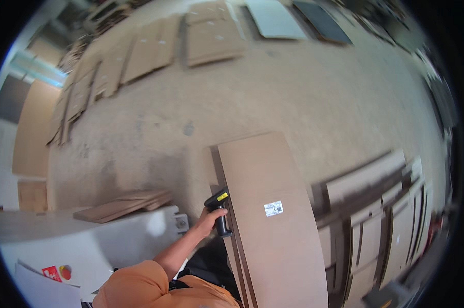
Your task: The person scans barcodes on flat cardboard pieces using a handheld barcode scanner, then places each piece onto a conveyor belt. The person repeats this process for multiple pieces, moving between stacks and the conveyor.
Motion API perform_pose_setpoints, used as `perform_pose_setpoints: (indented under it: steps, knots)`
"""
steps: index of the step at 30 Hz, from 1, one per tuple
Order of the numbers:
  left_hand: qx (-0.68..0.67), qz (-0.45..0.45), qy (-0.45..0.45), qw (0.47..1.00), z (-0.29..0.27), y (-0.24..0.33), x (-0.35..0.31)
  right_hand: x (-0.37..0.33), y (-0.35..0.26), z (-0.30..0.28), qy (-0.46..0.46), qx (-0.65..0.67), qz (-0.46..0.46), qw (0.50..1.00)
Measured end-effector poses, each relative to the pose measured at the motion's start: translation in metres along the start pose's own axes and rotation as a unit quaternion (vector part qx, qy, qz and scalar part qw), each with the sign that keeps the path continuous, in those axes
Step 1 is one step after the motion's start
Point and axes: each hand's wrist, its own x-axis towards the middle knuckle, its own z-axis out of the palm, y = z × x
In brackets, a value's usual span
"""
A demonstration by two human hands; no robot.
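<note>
My left hand (210, 222) is closed around the handle of a black barcode scanner (222, 224), which has a yellow sticker on its head. The scanner sits right beside the left edge of a tall brown board (268, 169). A white printed label (273, 208) is stuck on that board's face. More boards stand behind its left edge, partly covered by it. No part of my right hand shows.
Left of me is a white table (134, 236) with brown boards (124, 205) stacked at its far edge. Slotted racks of panels (368, 241) stand on the right. Flat cardboard (214, 38), a white panel (274, 19) and a dark panel (322, 21) lie across the floor.
</note>
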Motion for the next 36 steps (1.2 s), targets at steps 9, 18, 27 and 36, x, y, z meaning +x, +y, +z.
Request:
perform_pose_setpoints:
  steps: [9, 18, 27, 36]
  knots:
    - [-0.161, 0.146, 0.194, 0.956, -0.145, 0.284, -0.009, 0.000, -0.320, 0.303, -0.205, -0.006, -0.149, 0.967]
    - [-0.316, 0.237, 0.345, 0.852, -0.349, 0.575, 0.040, -0.173, -0.675, 0.706, -0.310, -0.089, -0.272, 0.907]
    - [-0.408, 0.260, 0.433, 0.761, -0.528, 0.542, -0.102, -0.422, -0.709, 0.837, -0.489, -0.118, -0.332, 0.798]
    - [-0.432, 0.279, 0.508, 0.692, -0.788, 0.621, -0.173, -0.749, -0.719, 0.974, -0.541, -0.154, -0.349, 0.749]
